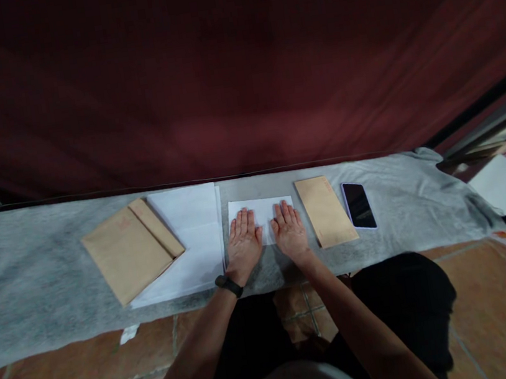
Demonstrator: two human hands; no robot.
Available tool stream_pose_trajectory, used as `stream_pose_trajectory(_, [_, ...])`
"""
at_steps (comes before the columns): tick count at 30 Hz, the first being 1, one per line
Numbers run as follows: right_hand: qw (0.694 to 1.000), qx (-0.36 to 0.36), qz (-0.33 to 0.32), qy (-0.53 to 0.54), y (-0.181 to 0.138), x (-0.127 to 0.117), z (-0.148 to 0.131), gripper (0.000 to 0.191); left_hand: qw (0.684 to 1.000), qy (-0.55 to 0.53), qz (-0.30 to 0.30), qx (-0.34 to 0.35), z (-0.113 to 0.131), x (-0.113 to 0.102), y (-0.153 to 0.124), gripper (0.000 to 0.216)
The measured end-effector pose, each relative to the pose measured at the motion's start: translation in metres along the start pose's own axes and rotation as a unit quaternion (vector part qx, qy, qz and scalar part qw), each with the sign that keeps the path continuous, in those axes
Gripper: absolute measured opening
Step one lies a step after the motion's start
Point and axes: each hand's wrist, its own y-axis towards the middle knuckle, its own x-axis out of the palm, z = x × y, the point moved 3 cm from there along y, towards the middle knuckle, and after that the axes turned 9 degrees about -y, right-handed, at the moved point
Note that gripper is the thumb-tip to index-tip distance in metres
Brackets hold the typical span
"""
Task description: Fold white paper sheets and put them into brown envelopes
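A small white sheet of paper (262, 212), perhaps folded, lies on the grey cloth in front of me. My left hand (243, 238) rests flat on its left part, fingers stretched out and pointing away from me. On the right part my right hand (289, 229) presses flat in the same way, fingers extended. Neither hand grips anything. Just right of my right hand lies a brown envelope (326, 210), slightly turned. A stack of larger white sheets (193, 235) lies left of my left hand, partly covered by several brown envelopes (127, 251).
A phone (358, 205) with a dark screen lies right of the single envelope. Grey cloth (406, 205) covers the narrow work surface. Behind it rises a dark red curtain-like backdrop (230, 92). A white scrap (129, 333) lies on the tiled floor (85, 370).
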Motion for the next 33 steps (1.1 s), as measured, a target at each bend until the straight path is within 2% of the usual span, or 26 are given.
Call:
stream_pose_trajectory(6, [0.998, 0.055, 0.011, 0.011, 0.005, -0.006, 0.002, 0.057, 1.0, -0.005, 0.004, -0.003, 0.002, 0.0, 0.0, 0.06])
stream_pose_trajectory(11, [0.997, -0.043, -0.036, 0.047, 0.015, -0.008, -0.026, 0.054, 1.0, 0.002, -0.003, 0.003, 0.0, 0.002, 0.0, 0.056])
stream_pose_trajectory(14, [0.995, -0.065, -0.055, 0.06, 0.018, -0.005, -0.036, 0.053, 1.0, 0.009, -0.014, 0.002, 0.0, 0.003, 0.001, 0.055])
stream_pose_trajectory(21, [0.997, -0.035, -0.057, 0.024, 0.019, -0.003, -0.019, 0.052, 1.0, 0.007, -0.012, -0.019, 0.001, 0.003, 0.003, 0.056])
stream_pose_trajectory(27, [0.999, -0.004, -0.045, -0.004, 0.022, -0.003, -0.012, 0.053, 0.999, -0.001, -0.019, -0.051, 0.002, 0.008, 0.029, 0.057])
stream_pose_trajectory(33, [0.999, 0.005, -0.031, -0.005, 0.022, -0.001, -0.013, 0.052, 0.999, -0.011, -0.001, -0.041, 0.001, 0.014, 0.047, 0.057])
